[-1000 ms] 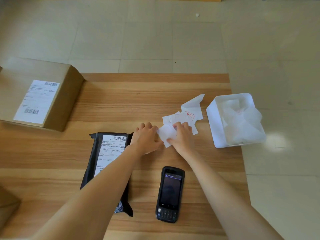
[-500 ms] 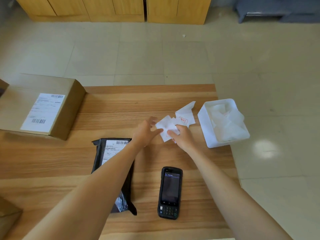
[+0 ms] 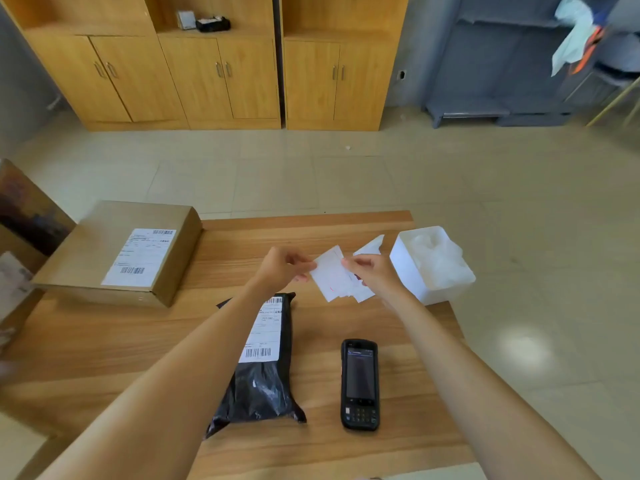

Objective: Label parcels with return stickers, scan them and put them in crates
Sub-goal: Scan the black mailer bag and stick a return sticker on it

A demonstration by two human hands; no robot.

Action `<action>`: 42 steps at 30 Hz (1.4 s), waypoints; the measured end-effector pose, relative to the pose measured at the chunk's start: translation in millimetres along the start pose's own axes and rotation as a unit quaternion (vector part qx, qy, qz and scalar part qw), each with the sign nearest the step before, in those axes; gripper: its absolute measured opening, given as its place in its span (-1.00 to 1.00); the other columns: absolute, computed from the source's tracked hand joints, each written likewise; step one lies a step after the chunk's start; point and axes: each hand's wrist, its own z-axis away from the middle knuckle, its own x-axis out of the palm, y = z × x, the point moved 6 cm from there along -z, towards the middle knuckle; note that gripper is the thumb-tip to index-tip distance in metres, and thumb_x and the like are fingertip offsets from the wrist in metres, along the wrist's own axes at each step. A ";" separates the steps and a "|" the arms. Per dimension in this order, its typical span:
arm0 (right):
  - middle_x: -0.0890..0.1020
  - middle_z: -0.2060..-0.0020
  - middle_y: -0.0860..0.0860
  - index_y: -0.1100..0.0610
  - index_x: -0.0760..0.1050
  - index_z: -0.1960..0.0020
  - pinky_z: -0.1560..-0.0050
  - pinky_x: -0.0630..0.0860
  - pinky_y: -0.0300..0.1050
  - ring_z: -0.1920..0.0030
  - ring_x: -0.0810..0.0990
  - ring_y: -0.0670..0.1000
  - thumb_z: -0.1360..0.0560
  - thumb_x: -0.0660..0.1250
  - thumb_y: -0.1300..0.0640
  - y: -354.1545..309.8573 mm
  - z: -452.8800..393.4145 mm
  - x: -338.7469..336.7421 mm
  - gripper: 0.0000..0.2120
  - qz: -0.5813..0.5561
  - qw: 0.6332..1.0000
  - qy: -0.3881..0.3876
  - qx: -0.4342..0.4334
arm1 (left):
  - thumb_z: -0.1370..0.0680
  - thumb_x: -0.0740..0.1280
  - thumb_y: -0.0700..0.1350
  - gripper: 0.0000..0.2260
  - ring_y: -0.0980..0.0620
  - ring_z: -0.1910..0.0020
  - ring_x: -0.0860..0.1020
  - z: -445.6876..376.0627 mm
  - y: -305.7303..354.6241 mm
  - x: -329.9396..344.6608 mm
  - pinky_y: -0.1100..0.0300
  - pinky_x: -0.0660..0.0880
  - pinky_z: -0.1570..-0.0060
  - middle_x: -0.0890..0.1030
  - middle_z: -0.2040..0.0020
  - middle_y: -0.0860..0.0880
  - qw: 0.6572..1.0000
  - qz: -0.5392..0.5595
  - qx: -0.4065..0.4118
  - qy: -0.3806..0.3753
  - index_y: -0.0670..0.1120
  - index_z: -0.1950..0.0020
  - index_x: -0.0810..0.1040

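Nearest, toward the surface's near edge, the handheld scanner (image 3: 360, 384) and the black poly mailer (image 3: 261, 362) lie where they were. Beyond them the sticker sheet (image 3: 330, 277), a second ago pressed flat, is now lifted clear of the loose stickers (image 3: 360, 294): the left hand (image 3: 282, 268) pinches its left edge, the right hand (image 3: 372, 271) its right. A white bin (image 3: 408, 268) sits at the right edge, the cardboard box (image 3: 121, 252) at the far left corner.
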 end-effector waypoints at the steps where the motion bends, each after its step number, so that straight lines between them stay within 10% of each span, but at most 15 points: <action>1: 0.58 0.15 -0.19 0.10 0.58 -0.03 0.13 0.41 -0.41 0.08 0.52 -0.22 -0.52 0.38 0.16 -6.1 4.0 1.5 -0.90 -0.011 1.000 -0.005 -0.007 | -0.47 0.46 -0.19 -0.85 0.18 0.40 0.60 4.1 2.0 -3.5 0.19 0.59 0.11 0.63 0.22 -0.11 1.000 0.000 0.005 -0.004 -0.23 0.01 0.62; 14: 0.64 0.14 -0.11 0.19 0.63 0.08 0.20 0.41 -0.54 0.07 0.54 -0.26 -0.50 0.32 0.37 -44.6 28.7 23.8 -0.84 0.010 0.998 -0.053 -0.028 | -0.45 0.49 -0.17 -0.82 0.17 0.18 0.62 39.2 15.4 -22.4 0.39 0.50 0.15 0.70 0.08 -0.06 0.996 0.045 0.025 -0.067 -0.12 -0.05 0.69; 22: 0.50 -0.25 0.11 0.15 0.42 -0.34 -0.24 0.47 -0.04 -0.23 0.52 0.09 -0.64 0.14 0.20 -30.7 27.0 30.2 -0.71 -0.086 0.993 -0.047 0.060 | -0.39 0.51 -0.31 -0.77 0.07 0.02 0.61 49.7 9.9 -27.7 0.36 0.53 0.02 0.67 -0.01 -0.05 0.991 0.111 0.002 -0.077 -0.18 -0.02 0.67; 27: 0.60 -0.12 0.14 0.25 0.42 -0.34 0.15 0.59 -0.29 0.04 0.62 -0.03 -0.48 0.35 0.42 -33.8 28.0 29.8 -0.56 -0.104 0.994 -0.041 0.014 | -0.40 0.51 -0.27 -0.78 0.13 0.03 0.61 52.6 8.4 -25.1 0.36 0.51 -0.01 0.67 -0.02 -0.04 0.985 0.145 -0.008 -0.090 -0.15 -0.03 0.67; 42: 0.63 0.10 0.03 0.16 0.51 -0.16 0.16 0.60 -0.28 0.18 0.66 -0.11 -0.44 0.42 0.38 -47.4 24.3 19.5 -0.67 -0.251 0.968 -0.017 -0.007 | -0.51 0.37 -0.31 -0.77 0.00 0.03 0.67 45.3 9.3 -21.5 0.27 0.60 0.10 0.66 -0.05 -0.14 0.950 0.294 -0.021 -0.102 -0.25 -0.16 0.58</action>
